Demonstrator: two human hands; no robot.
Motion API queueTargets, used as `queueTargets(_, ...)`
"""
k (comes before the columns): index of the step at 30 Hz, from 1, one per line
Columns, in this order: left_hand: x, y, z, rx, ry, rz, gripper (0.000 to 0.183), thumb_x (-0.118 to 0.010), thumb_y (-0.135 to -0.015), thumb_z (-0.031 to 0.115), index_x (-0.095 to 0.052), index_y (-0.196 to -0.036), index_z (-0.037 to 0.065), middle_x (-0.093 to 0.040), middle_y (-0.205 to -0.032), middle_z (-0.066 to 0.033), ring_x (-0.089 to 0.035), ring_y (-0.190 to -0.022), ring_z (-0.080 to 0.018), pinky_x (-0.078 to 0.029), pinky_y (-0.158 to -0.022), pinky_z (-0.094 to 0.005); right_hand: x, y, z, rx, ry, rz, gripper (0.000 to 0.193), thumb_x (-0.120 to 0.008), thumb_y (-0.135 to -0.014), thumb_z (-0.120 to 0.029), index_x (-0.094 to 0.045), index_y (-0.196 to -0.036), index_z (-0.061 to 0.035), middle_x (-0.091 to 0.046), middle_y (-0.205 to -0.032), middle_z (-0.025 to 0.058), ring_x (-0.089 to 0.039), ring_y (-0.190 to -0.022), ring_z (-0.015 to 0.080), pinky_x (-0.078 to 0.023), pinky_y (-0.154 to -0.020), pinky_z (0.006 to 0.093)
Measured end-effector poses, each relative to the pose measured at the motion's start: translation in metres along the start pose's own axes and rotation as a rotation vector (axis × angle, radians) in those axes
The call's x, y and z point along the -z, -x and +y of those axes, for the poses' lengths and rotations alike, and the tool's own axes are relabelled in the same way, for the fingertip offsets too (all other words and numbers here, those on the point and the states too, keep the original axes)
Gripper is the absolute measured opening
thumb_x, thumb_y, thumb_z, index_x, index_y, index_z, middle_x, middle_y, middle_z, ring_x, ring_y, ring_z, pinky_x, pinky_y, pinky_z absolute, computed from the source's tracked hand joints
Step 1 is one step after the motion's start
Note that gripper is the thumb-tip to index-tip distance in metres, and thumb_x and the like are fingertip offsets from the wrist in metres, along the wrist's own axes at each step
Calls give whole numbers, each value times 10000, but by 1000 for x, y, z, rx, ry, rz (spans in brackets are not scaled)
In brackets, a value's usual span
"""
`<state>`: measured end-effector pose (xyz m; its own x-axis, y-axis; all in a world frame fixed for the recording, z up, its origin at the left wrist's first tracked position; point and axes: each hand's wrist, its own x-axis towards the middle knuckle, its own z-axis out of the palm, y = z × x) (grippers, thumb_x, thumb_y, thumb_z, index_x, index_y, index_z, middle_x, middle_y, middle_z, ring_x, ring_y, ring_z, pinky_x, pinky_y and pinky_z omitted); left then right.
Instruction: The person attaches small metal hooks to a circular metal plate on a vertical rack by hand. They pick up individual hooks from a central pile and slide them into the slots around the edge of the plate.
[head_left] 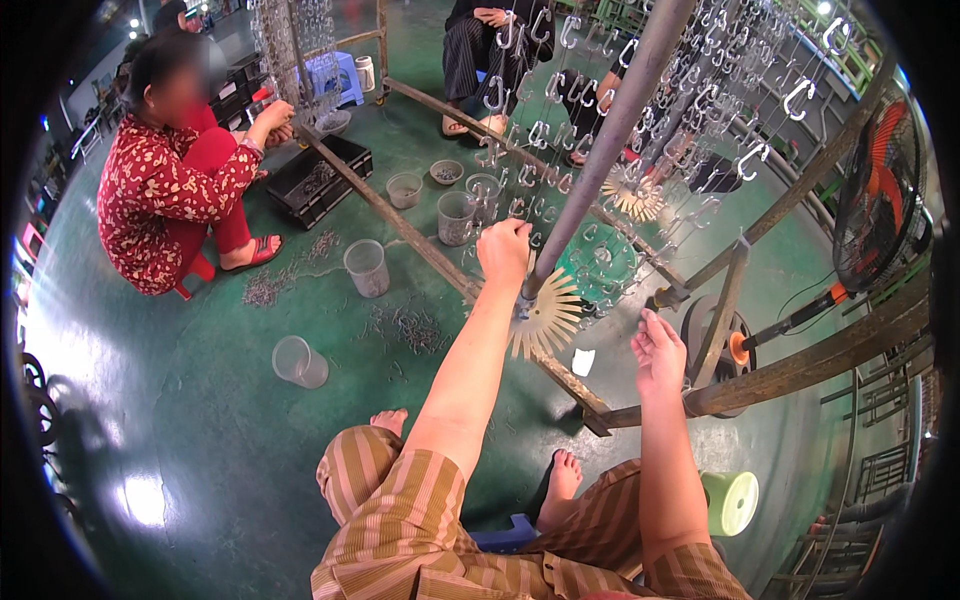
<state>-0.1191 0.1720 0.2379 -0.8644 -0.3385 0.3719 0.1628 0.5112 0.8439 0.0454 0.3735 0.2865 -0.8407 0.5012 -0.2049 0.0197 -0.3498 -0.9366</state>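
My left hand [505, 252] reaches forward to the hanging strands beside the grey pole. Its fingers are closed in a pinch, and what lies between them is hidden. Silver carabiners [800, 100] hang in rows on thin strands from above, several of them close to that hand. Lower and to the right, my right hand [660, 352] is raised with its fingers curled and the thumb against the forefinger. Whatever it may hold is too small to make out. Between the hands, a pale slatted disc [546, 318] surrounds the foot of the pole [610, 130].
Metal frame bars [415, 240] cross the floor. Clear plastic tubs [367, 270], a black crate [320, 180] and loose metal pieces [415, 330] lie to the left. A fan [880, 190] stands right, a green bucket [733, 502] near my leg. Other people sit nearby.
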Motion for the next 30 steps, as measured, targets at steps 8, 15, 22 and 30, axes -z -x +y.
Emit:
queueTargets(8,13,11,-13,-71,123,-51,193,-689,-726,163,-688,-909,100,-667,-785,-128,-640,-724,-300,-495,-687,-388,-2,2,-2,-7,-1,-12,172,-649,-823,-172,-643,-947,-53,-591,-771,-14,-511,-661,74,-423,-629,228)
queueTargets(15,69,29,-7,-35,231,-32,143,-661,-746,97,-673,-874,32,-658,-731,-133,-642,-646,-238,-488,-618,-318,3,6,-1,14,-19,-12,166,-645,-824,-167,-644,-944,-54,-590,-774,-13,-510,-669,75,-424,-622,229)
queueTargets(22,121,41,35,-130,319,-14,154,-674,-751,57,-672,-892,-4,-675,-752,-94,-605,-666,-96,-470,-620,-240,10,5,-4,19,-44,15,160,-644,-823,-161,-646,-933,-45,-594,-765,-12,-504,-644,63,-420,-600,208)
queueTargets(30,143,61,105,-302,396,-8,127,-684,-754,21,-679,-881,11,-615,-701,-23,-489,-579,-58,-384,-519,-207,1,14,-12,150,-67,-29,189,-643,-828,-143,-652,-920,22,-595,-744,35,-496,-631,72,-392,-552,196)
